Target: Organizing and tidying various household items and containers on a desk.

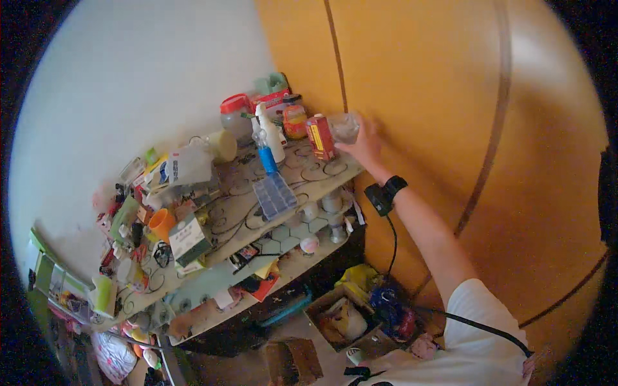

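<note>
On the top shelf (309,177) of a cluttered rack standing against an orange wall (418,77), the person's right hand (365,145) is reaching out from a bare forearm that is wearing a black wrist device (385,194) with a cable trailing down from it. Its fingers are curling around a small clear glass jar (344,127), which is sitting at the far right end of the shelf, right beside the wall; whether the jar is resting on the shelf or lifted just off it cannot be told. Just left of the jar, a red carton (320,136) is standing upright, touching or nearly touching it. Behind the carton an orange-filled jar (295,119) is standing, and further left a white spray bottle (270,132) and a smaller blue bottle (264,153) are standing close together. A red-lidded plastic tub (235,116) is sitting near the back corner. Toward the front edge a clear compartment box (275,195) is lying flat. Lower down, an orange cup (160,223) and a grey-green box (189,238) are lying among tangled cables. Below the rack, an open cardboard box (338,316) is sitting on the floor. No left hand is showing anywhere in the view
</note>
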`<state>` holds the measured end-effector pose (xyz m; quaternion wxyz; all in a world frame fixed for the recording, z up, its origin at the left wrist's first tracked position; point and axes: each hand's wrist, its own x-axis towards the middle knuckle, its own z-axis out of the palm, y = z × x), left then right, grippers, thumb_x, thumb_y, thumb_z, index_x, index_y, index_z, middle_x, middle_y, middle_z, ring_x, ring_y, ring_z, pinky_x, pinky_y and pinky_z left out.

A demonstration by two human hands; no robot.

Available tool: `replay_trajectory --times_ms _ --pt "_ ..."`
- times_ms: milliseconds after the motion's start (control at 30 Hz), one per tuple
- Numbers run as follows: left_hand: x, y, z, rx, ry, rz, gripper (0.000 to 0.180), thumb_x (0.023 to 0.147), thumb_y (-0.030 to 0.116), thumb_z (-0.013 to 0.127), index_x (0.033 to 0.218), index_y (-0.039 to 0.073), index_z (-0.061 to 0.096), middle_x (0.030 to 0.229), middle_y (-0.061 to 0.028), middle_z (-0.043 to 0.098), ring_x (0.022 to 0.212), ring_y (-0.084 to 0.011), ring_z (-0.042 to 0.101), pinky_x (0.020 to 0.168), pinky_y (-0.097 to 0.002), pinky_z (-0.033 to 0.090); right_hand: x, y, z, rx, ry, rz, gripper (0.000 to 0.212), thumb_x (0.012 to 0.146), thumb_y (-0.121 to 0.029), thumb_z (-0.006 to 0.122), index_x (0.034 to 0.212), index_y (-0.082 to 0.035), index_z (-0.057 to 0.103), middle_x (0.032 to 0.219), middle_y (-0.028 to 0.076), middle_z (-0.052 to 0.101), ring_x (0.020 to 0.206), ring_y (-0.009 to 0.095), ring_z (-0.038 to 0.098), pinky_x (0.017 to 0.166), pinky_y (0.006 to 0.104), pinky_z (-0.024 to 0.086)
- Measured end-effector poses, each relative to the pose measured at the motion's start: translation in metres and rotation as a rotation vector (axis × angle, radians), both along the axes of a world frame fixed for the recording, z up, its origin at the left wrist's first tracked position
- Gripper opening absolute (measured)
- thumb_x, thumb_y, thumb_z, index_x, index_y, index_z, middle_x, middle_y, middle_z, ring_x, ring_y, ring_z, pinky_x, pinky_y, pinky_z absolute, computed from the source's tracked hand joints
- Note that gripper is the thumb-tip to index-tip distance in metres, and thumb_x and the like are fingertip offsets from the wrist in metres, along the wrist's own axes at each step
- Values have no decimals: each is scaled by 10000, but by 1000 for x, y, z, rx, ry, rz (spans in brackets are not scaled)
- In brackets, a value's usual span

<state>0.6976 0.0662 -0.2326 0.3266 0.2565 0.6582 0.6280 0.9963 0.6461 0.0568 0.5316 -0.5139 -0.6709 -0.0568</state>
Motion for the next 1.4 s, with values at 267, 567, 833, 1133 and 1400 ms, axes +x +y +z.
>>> replay_trajectory --times_ms 267,567,833,1133,1400 --pt "5 67 17 -151 255 -91 405 982 281 539 1216 -46 587 955 -142 679 802 -184 591 700 -312 482 -28 58 -24 -96 266 -75 876 612 -282 838 1301 -1 375 1364 277 307 1272 447 340 1083 451 322" --pt "-29 81 4 -163 40 -138 408 989 293 526 1273 3 569 987 -134 683 826 -161 591 700 -311 487 -14 8 -5 324 201 -257 643 645 -232 817 1130 -39 442 1182 188 444 1078 367 482 939 421 426" --pt "-100 118 -43 -28 312 -268 341 974 142 497 1273 -5 565 1097 -183 667 945 -229 625 775 -347 492 -129 -109 11 204 191 535 674 682 -249 803 1174 -28 398 1158 169 434 1086 320 462 947 416 399" --pt "-124 163 17 29 315 -444 316 961 135 494 1200 -45 595 1070 -209 660 915 -329 620 771 -387 486 -273 -121 -10 -35 37 500 641 704 -268 786 1144 -50 375 1198 172 414 1093 352 506 852 390 483" --pt "-151 172 -24 -121 250 -521 353 987 191 477 1253 -23 569 1040 -245 659 839 -338 632 694 -379 489 -300 -121 -23 21 -47 556 855 749 -329 783 1387 -61 281 1381 251 299 1297 433 335 1049 448 358"
